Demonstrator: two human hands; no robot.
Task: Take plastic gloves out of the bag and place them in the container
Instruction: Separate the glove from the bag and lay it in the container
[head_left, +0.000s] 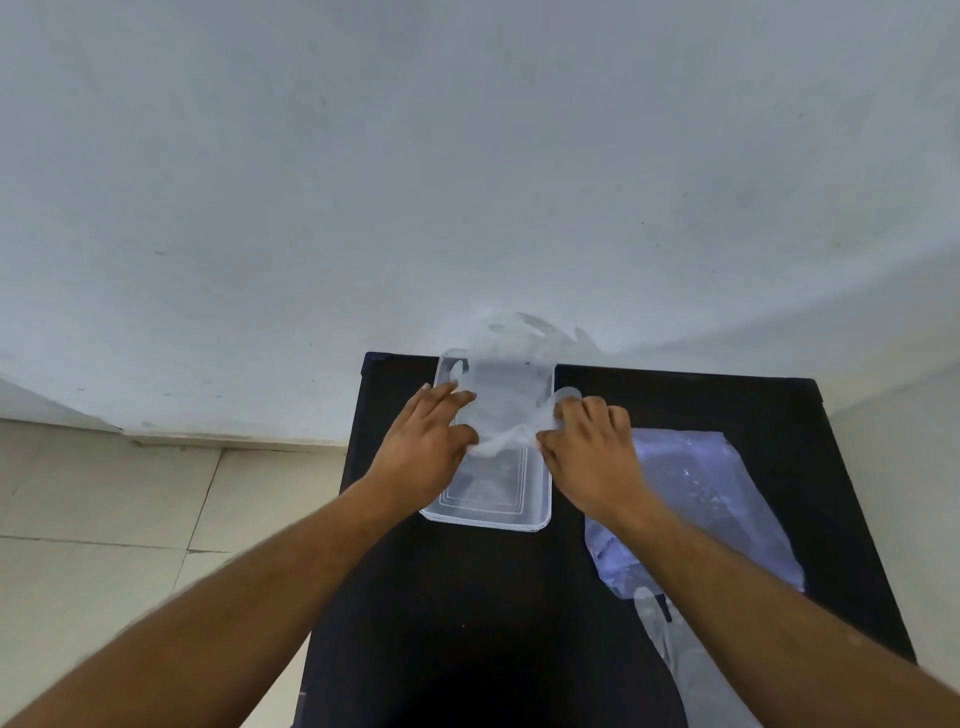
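Note:
A clear plastic glove (511, 384) is stretched over the clear rectangular container (537, 512) on the black table; its finger end sticks up blurred past the far rim. My left hand (423, 441) pinches the glove's left side and my right hand (592, 447) pinches its right side, both over the container's middle. The bluish transparent bag (727, 499) lies flat to the right of the container, partly under my right forearm. Another clear glove (662, 634) lies at the bag's near end.
The black table (467, 597) is small, with its far edge against a white wall (467, 156). A tiled floor (130, 519) shows to the left of the table.

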